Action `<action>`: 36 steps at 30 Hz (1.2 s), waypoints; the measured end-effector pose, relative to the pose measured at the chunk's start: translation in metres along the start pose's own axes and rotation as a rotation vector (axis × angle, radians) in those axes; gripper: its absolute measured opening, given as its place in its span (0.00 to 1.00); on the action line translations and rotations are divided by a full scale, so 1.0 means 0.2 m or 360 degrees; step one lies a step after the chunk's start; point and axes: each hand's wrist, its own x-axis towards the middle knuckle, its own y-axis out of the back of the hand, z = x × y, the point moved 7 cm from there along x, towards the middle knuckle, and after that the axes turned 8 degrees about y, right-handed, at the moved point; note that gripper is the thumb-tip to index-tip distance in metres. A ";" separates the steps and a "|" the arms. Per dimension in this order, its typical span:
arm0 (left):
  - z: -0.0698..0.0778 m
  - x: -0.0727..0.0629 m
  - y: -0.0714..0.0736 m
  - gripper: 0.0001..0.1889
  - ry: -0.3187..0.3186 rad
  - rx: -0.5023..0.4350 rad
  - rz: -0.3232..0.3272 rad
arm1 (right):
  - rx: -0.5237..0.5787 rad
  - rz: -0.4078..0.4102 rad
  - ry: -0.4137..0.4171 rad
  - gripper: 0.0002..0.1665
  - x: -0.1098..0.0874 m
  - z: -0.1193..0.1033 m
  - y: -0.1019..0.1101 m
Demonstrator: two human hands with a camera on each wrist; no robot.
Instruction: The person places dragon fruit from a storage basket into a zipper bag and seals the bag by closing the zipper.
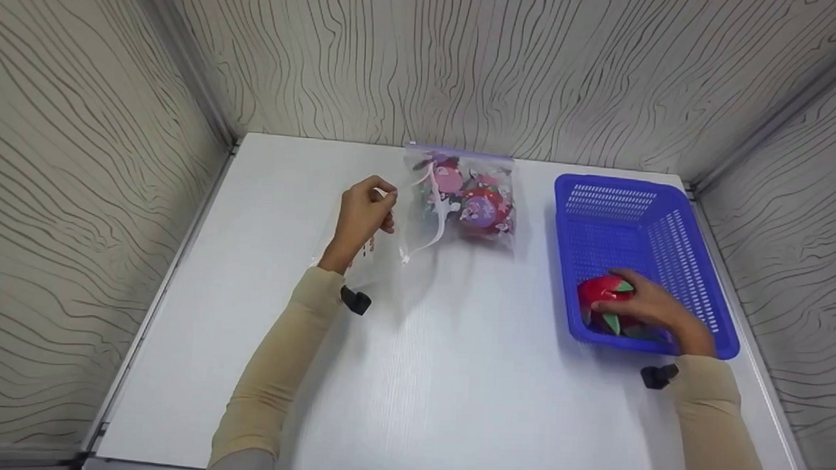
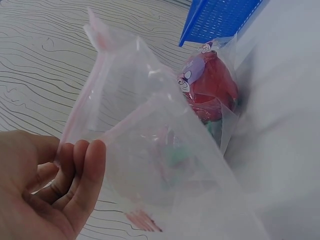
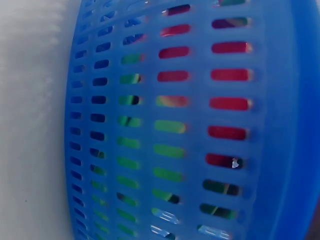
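My left hand (image 1: pixel 364 212) pinches the rim of a clear zip bag (image 2: pixel 150 120) between thumb and fingers. In the left wrist view the bag's mouth gapes, and reddish print shows low on its side. Just right of that hand, a filled clear bag (image 1: pixel 500 186) with a purple top strip and pink prints lies on the table, a red item inside. My right hand (image 1: pixel 648 302) reaches into the blue basket (image 1: pixel 564 233) and grips a red and green object (image 1: pixel 600 289) of unclear kind. The right wrist view shows red and green only through the basket's slots.
The basket stands at the right side of the white table (image 1: pixel 412 402). Wood-patterned panels (image 1: pixel 431 61) rise behind the table and on both sides. More dark green and clear plastic lies under the red and green object in the basket.
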 end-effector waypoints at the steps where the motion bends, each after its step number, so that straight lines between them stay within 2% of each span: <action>1: 0.00 0.00 0.00 0.07 0.0004 -0.0002 0.0000 | 0.0000 -0.0015 -0.0010 0.65 0.00 0.00 0.00; 5: 0.00 0.00 0.00 0.06 0.0019 -0.0008 0.0002 | -0.0011 -0.0039 -0.0033 0.65 0.00 0.01 0.00; 15: -0.01 0.01 0.01 0.07 0.0006 -0.0039 0.0013 | -0.0032 -0.0006 -0.0055 0.68 0.01 0.01 0.01; 25: -0.01 0.01 0.02 0.07 0.0010 -0.0053 0.0028 | -0.0070 0.0087 0.0009 0.61 0.03 0.02 0.02; 30: 0.00 0.01 0.02 0.07 0.0001 -0.0058 0.0027 | 0.0017 0.0075 -0.0029 0.59 0.01 0.04 0.01; 36: 0.00 0.01 0.01 0.07 0.0006 -0.0062 0.0017 | 0.0082 0.0022 -0.0089 0.63 -0.01 0.06 0.01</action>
